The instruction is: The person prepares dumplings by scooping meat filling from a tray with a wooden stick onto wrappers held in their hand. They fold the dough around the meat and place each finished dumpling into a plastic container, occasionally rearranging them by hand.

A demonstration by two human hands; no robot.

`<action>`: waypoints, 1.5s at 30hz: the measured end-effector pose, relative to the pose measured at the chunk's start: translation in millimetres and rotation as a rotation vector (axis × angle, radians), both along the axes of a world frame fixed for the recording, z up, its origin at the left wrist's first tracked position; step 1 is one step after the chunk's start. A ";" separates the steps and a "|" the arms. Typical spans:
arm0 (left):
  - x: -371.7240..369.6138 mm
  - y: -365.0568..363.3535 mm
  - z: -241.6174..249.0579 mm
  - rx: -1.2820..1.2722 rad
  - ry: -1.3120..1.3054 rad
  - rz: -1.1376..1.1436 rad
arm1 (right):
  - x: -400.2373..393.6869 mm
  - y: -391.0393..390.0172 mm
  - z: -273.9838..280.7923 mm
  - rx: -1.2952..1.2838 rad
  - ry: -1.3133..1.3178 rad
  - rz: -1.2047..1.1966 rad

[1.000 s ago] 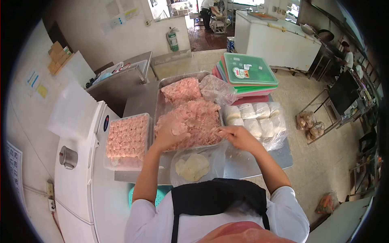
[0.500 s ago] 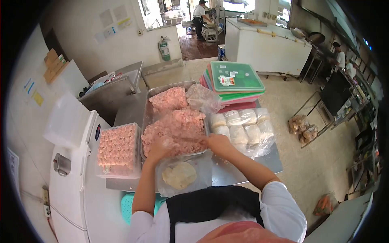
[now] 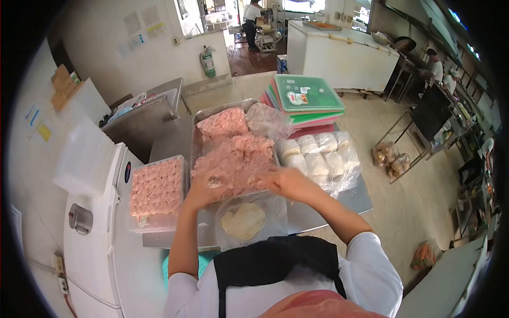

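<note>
this is a working food-prep kitchen: a metal worktable [image 3: 339,204] bears a deep tray [image 3: 198,114] of ground meat [image 3: 238,153] and stacked lidded tubs [image 3: 307,94], with a long white chest freezer [image 3: 342,61] behind, a wok [image 3: 404,43] near it, a wall-mounted fire extinguisher [image 3: 207,62], and co-workers [image 3: 252,24] at other stations.

Blur hides whether the right fingers [image 3: 272,179] hold anything.
</note>
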State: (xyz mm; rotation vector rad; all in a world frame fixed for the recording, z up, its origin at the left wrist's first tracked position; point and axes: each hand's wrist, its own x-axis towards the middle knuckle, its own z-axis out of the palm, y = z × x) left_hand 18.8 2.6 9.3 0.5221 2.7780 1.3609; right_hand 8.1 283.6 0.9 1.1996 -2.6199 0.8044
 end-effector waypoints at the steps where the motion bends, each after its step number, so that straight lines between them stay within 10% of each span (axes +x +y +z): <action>1: -0.2 -10.6 -5.7 0.071 -0.019 0.013 | 4.9 -5.4 12.1 0.094 0.070 -0.052; 6: 16.2 -56.5 -8.7 0.346 -0.048 -0.001 | 25.9 -59.4 13.0 0.145 0.201 -0.089; 26: 78.9 -236.8 -93.0 -0.133 0.063 0.148 | 59.6 -144.3 -35.4 -0.327 -0.378 -0.295; 45: 78.2 -197.8 -123.5 -0.185 -0.273 0.163 | 39.6 -102.1 -33.6 -0.279 -0.416 -0.264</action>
